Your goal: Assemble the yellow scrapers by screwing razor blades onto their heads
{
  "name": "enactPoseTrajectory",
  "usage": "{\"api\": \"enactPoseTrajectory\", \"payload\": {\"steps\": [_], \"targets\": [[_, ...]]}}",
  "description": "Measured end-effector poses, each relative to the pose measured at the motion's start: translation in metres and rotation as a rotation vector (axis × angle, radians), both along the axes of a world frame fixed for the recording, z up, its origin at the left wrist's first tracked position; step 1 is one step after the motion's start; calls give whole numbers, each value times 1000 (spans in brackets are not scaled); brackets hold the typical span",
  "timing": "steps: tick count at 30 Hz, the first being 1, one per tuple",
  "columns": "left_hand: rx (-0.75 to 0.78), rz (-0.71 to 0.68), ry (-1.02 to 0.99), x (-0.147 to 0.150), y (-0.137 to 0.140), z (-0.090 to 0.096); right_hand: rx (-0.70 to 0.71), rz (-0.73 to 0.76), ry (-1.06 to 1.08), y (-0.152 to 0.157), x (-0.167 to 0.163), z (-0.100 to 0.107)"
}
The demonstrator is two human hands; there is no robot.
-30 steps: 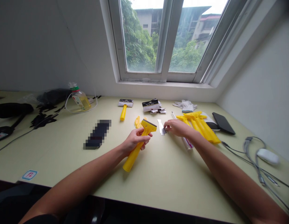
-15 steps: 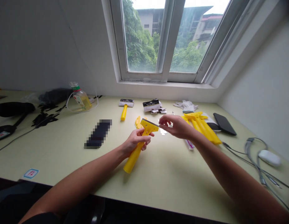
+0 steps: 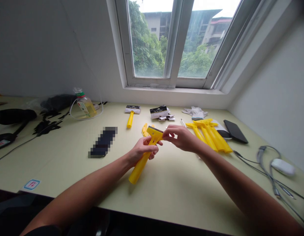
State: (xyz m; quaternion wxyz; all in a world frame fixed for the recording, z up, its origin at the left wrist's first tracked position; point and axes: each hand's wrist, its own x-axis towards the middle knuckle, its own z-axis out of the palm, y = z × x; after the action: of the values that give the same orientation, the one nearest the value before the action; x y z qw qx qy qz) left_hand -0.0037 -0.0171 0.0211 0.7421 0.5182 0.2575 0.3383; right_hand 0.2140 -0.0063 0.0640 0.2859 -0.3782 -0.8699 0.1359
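A yellow scraper [image 3: 140, 166] with a dark blade strip along its head is tilted above the table, its head pointing away from me. My left hand [image 3: 142, 150] is closed around the neck of its handle. At the head's right end, the bent fingertips of my right hand [image 3: 182, 137] pinch the corner beside the blade. Whether a small part sits between those fingertips is hidden. Just behind the scraper head lie small yellow plastic pieces [image 3: 144, 129], partly covered by it. Several other yellow scrapers [image 3: 213, 136] are piled to the right, behind my right forearm.
A scraper in a card sleeve [image 3: 130, 120] and stacked black-and-white cards [image 3: 159, 112] lie toward the window. White gloves [image 3: 195, 112], a black flat device [image 3: 235, 131] and cables [image 3: 267, 170] are on the right. A blurred-out dark rectangle [image 3: 104, 141] and a bottle [image 3: 85, 106] are left.
My right hand has moved slightly left and down, and its fingertips now meet the scraper head's right end. The left hand keeps its hold with the scraper shifted a little left.
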Motion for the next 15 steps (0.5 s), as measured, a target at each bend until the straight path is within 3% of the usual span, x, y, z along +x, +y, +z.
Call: {"api": "enactPoseTrajectory", "payload": {"steps": [9, 15], "targets": [[37, -39, -22, -2, -1, 7, -146, -129, 132, 4, 1, -1], [1, -108, 18, -4, 0, 10, -531, 121, 287, 5, 1, -2]]}}
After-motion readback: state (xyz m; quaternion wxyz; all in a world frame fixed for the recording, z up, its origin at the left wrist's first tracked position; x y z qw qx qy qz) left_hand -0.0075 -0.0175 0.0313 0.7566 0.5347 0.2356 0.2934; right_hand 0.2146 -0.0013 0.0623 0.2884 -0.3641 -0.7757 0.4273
